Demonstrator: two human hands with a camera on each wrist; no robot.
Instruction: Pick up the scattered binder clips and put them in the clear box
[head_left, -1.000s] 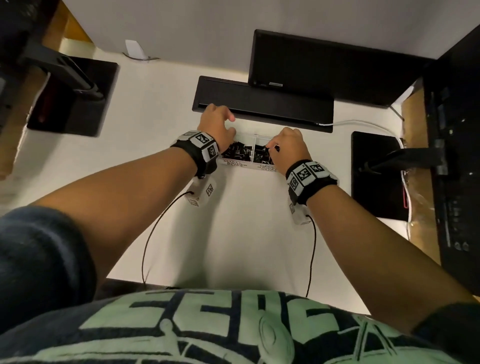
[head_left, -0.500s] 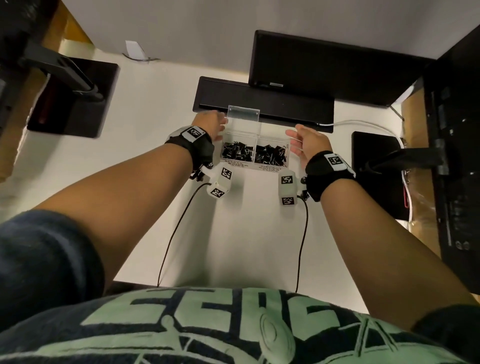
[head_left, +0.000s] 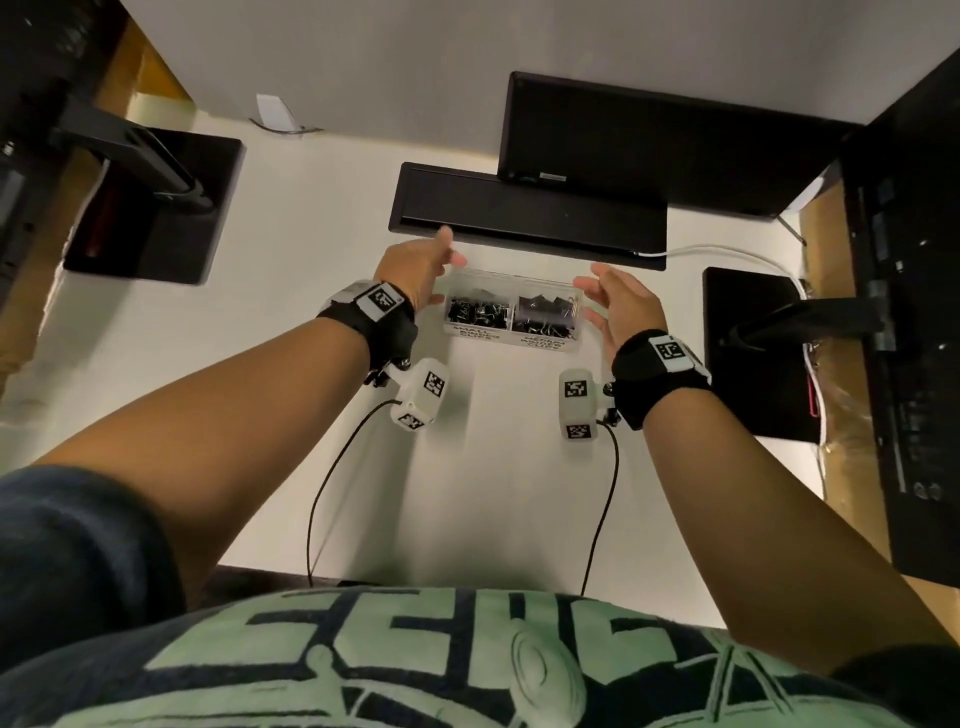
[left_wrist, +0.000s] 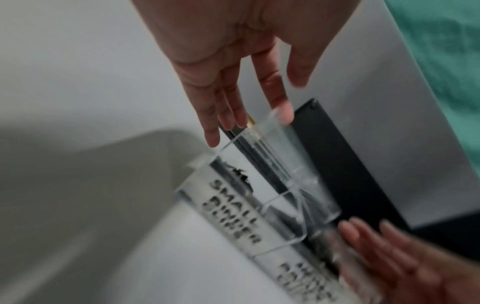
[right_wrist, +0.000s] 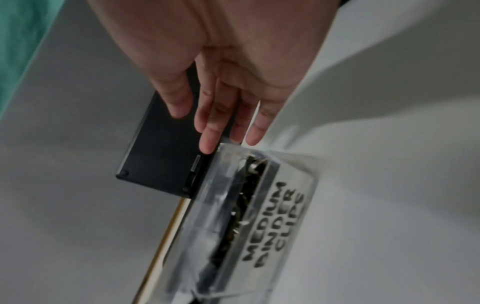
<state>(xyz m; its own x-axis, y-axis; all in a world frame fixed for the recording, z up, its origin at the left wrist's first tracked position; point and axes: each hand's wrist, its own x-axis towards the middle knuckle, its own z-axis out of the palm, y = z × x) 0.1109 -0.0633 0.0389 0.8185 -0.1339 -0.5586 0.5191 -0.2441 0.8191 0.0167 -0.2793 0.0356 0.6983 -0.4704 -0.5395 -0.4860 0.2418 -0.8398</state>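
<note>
Clear two-compartment plastic box (head_left: 511, 316) flanked by both hands on white desk (head_left: 311, 322).
Black binder clips (head_left: 477, 310) are held in both compartments; left hand (head_left: 420, 270) and right hand (head_left: 621, 306) are spread flat-fingered beside the box ends, nothing gripped.

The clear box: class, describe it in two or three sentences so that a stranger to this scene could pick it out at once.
Start at the white desk and find the long black bar lying across its far middle. Just in front of it, between the open left hand and right hand, sits the clear box. It alone is see-through, split into two compartments of black binder clips and lettered SMALL and MEDIUM.
</note>
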